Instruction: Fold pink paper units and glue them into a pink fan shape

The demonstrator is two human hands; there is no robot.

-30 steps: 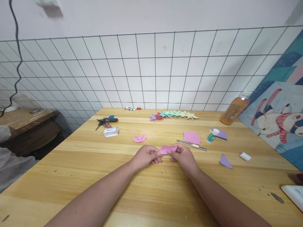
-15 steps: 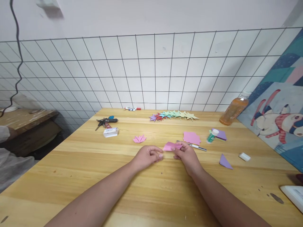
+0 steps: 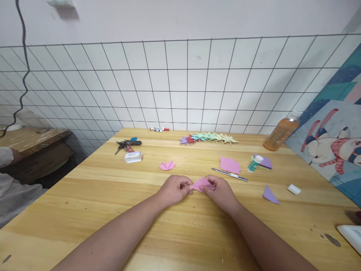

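Note:
A small pink sheet of paper (image 3: 203, 183), folded to a point at its top, is pinched between my two hands just above the wooden table (image 3: 135, 233). My left hand (image 3: 176, 189) grips its left corner between thumb and fingers. On the other side, my right hand (image 3: 219, 191) pinches the right part, thumb in front. A folded pink paper piece with several points (image 3: 167, 165) lies beyond my left hand. Past my right hand are a stack of pink paper squares (image 3: 230, 165) and a slim utility knife (image 3: 229, 174).
Folded paper stars (image 3: 208, 137) line the back. Left are keys (image 3: 126, 143), a small white box (image 3: 133, 157) and a marker (image 3: 159, 129). Right are a glue stick (image 3: 255, 163), purple paper (image 3: 270, 195), an eraser (image 3: 293, 189) and a bottle (image 3: 282, 131). A person's sleeve (image 3: 17, 194) shows far left.
My left hand has closed on the paper's left corner. The paper and my right hand have come slightly lower and nearer, uncovering the knife.

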